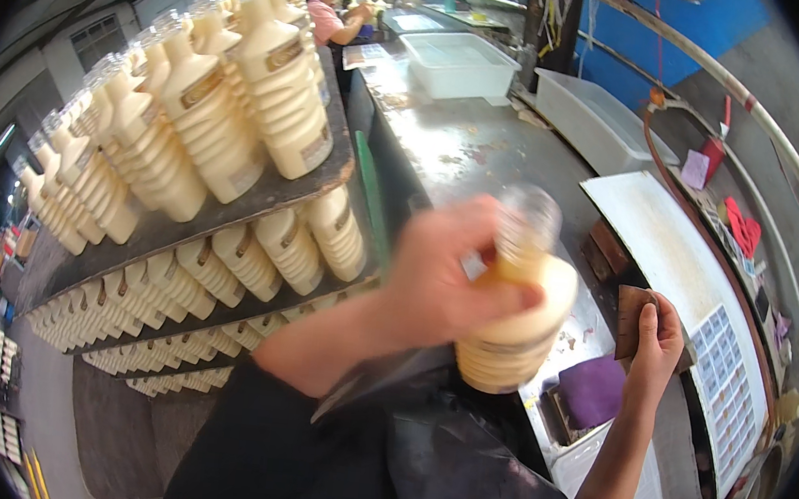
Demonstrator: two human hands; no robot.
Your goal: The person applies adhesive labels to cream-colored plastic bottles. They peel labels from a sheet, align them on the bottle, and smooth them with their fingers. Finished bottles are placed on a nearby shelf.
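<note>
In front of my chest, my left hand (446,269) is closed around the neck of a cream bottle with a ribbed body (511,344); its top looks clear and is smeared by motion. The bottle stands nearly upright in the air, close to my dark apron. Over on the right, the fingers of my right hand (663,341) pinch a thin brown sheet (627,322), apart from the bottle. Beside that hand lies a sheet of small blue-and-white printed pieces (725,376) on a white board (660,223).
A tiered rack (258,205) crowded with similar bottles (280,91) fills the left. Along the metal bench (450,143) are a white plastic tub (458,66), a long white trough (598,119) and a purple cloth (591,387). A co-worker (331,18) is at the far end.
</note>
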